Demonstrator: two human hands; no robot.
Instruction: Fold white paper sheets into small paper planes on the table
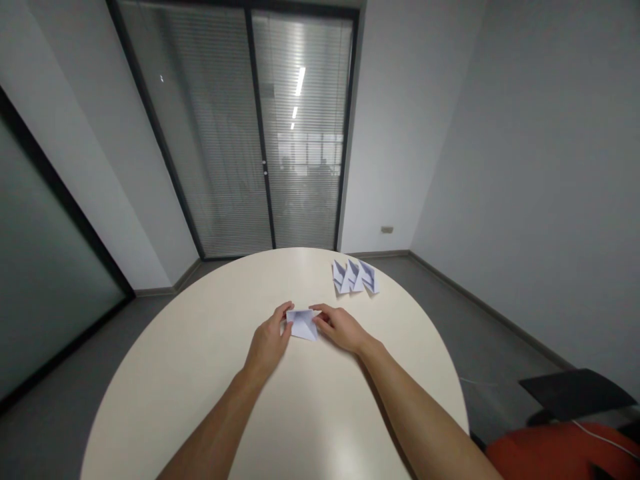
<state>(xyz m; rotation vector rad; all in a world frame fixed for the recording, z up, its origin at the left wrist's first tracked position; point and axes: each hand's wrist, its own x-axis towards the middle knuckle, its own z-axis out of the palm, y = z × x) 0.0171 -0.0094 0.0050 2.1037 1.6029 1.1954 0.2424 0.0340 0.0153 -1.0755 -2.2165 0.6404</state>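
Note:
A small sheet of pale folded paper [303, 325] is held between my two hands, just above or on the white round table [200, 360]. My left hand [270, 339] pinches its left edge, thumb in front and fingers behind. At its right edge, my right hand [341, 327] grips the paper between thumb and forefinger. Diagonal creases show faintly on the paper's face. Beyond my right hand, three folded paper pieces [354, 277] stand in a row near the table's far edge, their sides overlapping or touching.
An orange-red chair [555, 453] with a black part [575, 393] is at the lower right, beside the table. Glass panels with blinds [220, 133] stand beyond the table. A wall socket [387, 229] is low on the far wall.

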